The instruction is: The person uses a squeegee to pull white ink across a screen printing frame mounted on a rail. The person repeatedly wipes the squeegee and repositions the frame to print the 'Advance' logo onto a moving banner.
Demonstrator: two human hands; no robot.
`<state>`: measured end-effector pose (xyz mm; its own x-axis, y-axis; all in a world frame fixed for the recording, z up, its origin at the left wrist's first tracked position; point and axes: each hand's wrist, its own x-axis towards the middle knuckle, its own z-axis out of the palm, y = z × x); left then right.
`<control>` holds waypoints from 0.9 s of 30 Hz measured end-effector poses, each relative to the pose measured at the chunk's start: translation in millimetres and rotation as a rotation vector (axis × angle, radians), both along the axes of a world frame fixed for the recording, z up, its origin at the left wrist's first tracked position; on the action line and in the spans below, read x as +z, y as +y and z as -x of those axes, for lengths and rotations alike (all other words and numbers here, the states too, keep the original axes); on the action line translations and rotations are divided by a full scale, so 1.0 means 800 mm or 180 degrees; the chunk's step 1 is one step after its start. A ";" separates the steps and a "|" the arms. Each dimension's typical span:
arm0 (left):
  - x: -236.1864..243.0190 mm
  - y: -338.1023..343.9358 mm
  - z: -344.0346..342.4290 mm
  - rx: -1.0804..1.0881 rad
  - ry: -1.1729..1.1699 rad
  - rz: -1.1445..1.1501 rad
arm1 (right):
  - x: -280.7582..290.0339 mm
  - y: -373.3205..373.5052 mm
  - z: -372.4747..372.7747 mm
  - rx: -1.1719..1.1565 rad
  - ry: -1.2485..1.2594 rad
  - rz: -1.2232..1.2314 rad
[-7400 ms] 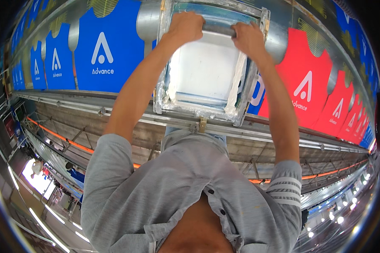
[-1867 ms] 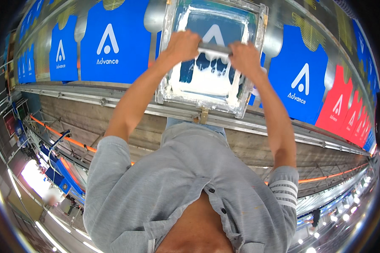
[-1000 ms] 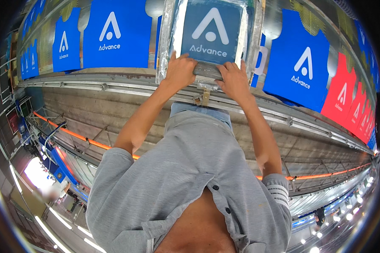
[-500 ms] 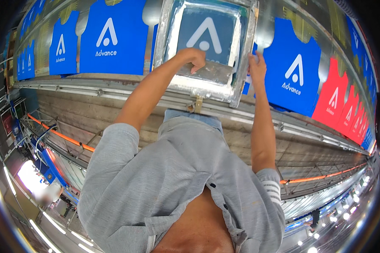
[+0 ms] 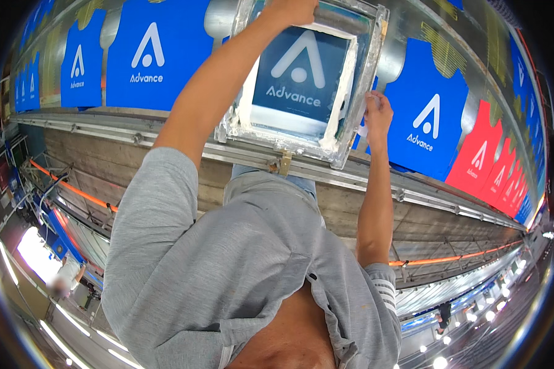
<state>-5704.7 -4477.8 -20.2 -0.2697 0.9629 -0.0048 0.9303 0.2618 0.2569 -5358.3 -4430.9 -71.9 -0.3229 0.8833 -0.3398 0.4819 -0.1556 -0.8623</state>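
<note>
Half a second ago the left hand (image 5: 295, 9) sat in the middle of the screen, over the pale squeegee; now it has gone up to the far edge of the printing frame (image 5: 363, 92), and the whole blue garment under the mesh, with its white emblem, shows through the screen. The right hand (image 5: 378, 111) has hardly shifted along the right side of the frame.

The left hand is at the top rim of the view, closed down on something at the far rail of the frame; whether that is the squeegee or the rail itself I cannot tell, since the hand covers it and the picture cuts it off. The right hand is curled around the outer right rail of the frame, fingers wrapped on the metal, gripping it.

The frame is a metal rectangle smeared with white ink along its inner edges, lying flat over a blue vest on the long print table (image 5: 166, 138). It sits straight ahead of the person, between the two arms. To its left lie more blue vests (image 5: 144, 55) in a row; to its right, another blue one (image 5: 428, 120), then red vests (image 5: 480, 150) running off to the far right.
</note>
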 end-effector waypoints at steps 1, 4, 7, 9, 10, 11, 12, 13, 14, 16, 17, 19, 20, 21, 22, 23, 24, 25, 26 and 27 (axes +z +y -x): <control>0.011 -0.024 -0.019 0.0104 0.0039 -0.0111 | 0.001 0.002 0.002 0.0005 -0.0012 -0.0018; -0.013 -0.114 -0.086 0.0315 0.0048 0.0198 | 0.000 0.004 0.009 0.0081 -0.0016 -0.0079; -0.050 -0.214 -0.171 0.0370 -0.0254 -0.0828 | -0.003 0.012 0.012 0.0169 -0.0081 -0.0268; -0.061 -0.275 -0.229 0.0354 -0.0230 -0.1092 | -0.011 0.014 0.010 0.0180 -0.0223 -0.0408; -0.067 -0.302 -0.251 0.0311 -0.0220 -0.0864 | -0.017 0.013 0.009 0.0167 -0.0228 -0.0749; -0.062 -0.318 -0.266 0.0329 -0.0234 -0.0821 | -0.024 0.013 0.008 0.0133 -0.0233 -0.1103; -0.057 -0.325 -0.275 0.0344 -0.0254 -0.0792 | -0.027 0.016 0.007 0.0088 -0.0243 -0.1470; -0.049 -0.332 -0.274 0.0340 -0.0327 -0.0826 | -0.023 0.019 0.010 0.0083 -0.0186 -0.1466; -0.043 -0.338 -0.272 0.0339 -0.0399 -0.0851 | -0.019 0.019 0.010 0.0083 -0.0130 -0.1451; -0.033 -0.346 -0.251 0.0302 -0.0519 -0.0786 | -0.009 -0.002 0.025 0.0006 -0.0015 -0.1253; -0.029 -0.347 -0.242 0.0307 -0.0580 -0.0699 | 0.007 -0.015 0.036 -0.0028 0.0031 -0.1070; -0.026 -0.358 -0.210 0.0321 -0.0669 -0.0491 | 0.013 -0.034 0.062 -0.0077 0.0098 -0.1157; -0.024 -0.376 -0.177 0.0397 -0.0653 -0.0346 | 0.001 -0.054 0.090 -0.0034 0.0161 -0.1398; -0.027 -0.394 -0.149 0.0450 -0.0695 -0.0198 | -0.015 -0.075 0.112 -0.0004 0.0159 -0.1643; -0.028 -0.414 -0.118 0.0489 -0.0649 -0.0280 | -0.027 -0.099 0.139 0.0001 0.0129 -0.1629; -0.029 -0.441 -0.082 0.0518 -0.0625 -0.0370 | -0.032 -0.132 0.172 -0.0017 0.0133 -0.1694; -0.048 -0.475 -0.043 0.0513 -0.0491 -0.0446 | -0.048 -0.165 0.213 -0.0029 0.0503 -0.1526; -0.030 -0.499 -0.013 0.0452 -0.0543 -0.0586 | -0.055 -0.196 0.245 -0.0048 0.0319 -0.1687; -0.028 -0.530 0.018 0.0545 -0.0421 -0.0396 | -0.050 -0.236 0.280 0.0015 0.0585 -0.1656; -0.011 -0.549 0.044 0.0526 -0.0461 -0.0176 | -0.046 -0.265 0.308 -0.0013 0.0461 -0.1753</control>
<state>-5739.7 -4916.7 -28.6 -0.4240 0.9057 -0.0034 0.8283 0.3893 0.4029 -5605.0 -4642.5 -108.9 -0.3280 0.9190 0.2186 0.3531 0.3339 -0.8740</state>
